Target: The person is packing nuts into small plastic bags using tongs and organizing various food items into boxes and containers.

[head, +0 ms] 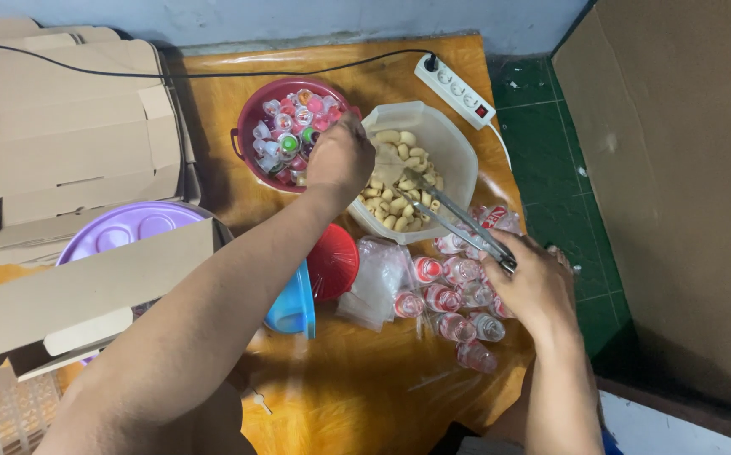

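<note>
Left hand (342,158) dips, fingers curled, into the red bowl (248,118) of jelly cups; right hand (534,282) grips metal tongs (454,217), tips up-left over the white tub (454,139) of biscuits, gripping one.

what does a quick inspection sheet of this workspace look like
surface: orange wooden table, crowded
job's things: metal tongs reaching into white tub of pale snacks; maroon bowl of jelly cups
clutter: small bottles, plastic bags, red lid, blue lid, purple tray, cardboard boxes
grippers: left hand over the bowl's edge; right hand grips tongs
cables: black cord to white power strip
surroundings: green tiled floor, large cardboard sheet
</note>
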